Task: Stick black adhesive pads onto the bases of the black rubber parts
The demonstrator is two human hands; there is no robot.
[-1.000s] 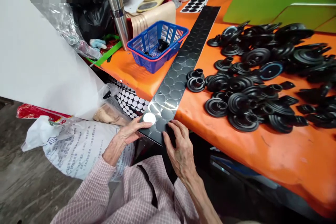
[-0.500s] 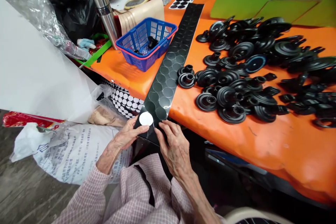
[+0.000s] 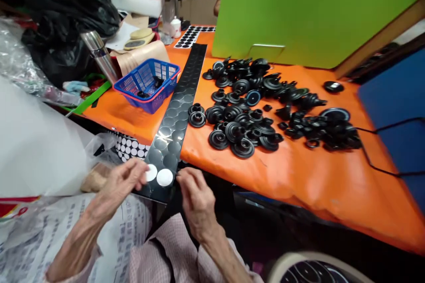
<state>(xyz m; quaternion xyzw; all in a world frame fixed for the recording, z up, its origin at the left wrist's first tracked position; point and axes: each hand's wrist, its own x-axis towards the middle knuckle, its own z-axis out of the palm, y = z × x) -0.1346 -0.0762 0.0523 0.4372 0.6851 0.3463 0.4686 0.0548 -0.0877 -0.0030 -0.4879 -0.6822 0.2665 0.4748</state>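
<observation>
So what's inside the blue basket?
The blue basket on the orange table holds a couple of small black parts. Its near wall hides part of the bottom.

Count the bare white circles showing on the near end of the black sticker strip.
2: one white circle by the left hand's fingertips, the other white circle beside it, nearer the right hand. The left hand may cover more.

A long strip (image 3: pixel 179 115) lies lengthwise on the desk (image 3: pixel 299 177), its near end overhanging the edge between both hands. Left of it sits a basket (image 3: pixel 146 84) (flask (image 3: pixel 98 55) behind); right of it spreads a heap of parts (image 3: pixel 262 106).
</observation>
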